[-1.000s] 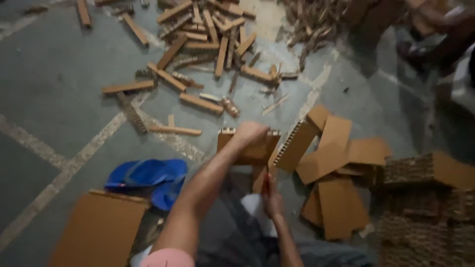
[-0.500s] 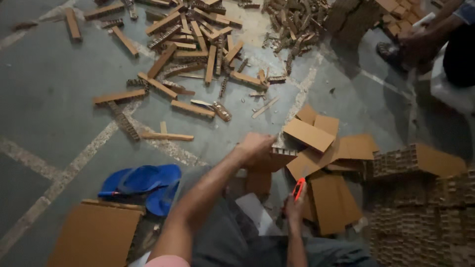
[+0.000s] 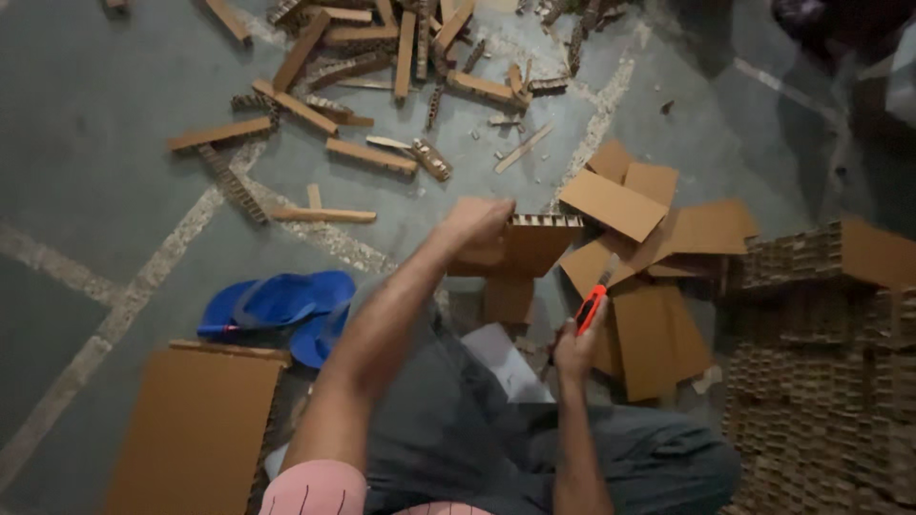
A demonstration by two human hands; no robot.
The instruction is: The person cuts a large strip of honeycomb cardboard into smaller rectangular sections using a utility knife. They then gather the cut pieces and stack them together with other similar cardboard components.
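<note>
The left hand [image 3: 480, 224] is motion-blurred, so its fingers on the honeycomb cardboard block [image 3: 520, 246] cannot be made out. The knife blade above the orange cutter [image 3: 591, 310] is too thin to judge. The large cardboard sheet [image 3: 196, 434] runs off the bottom edge; the stacked honeycomb boards [image 3: 821, 381] run off the right

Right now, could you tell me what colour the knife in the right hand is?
Orange-red; the knife shows best in the head view.
</note>
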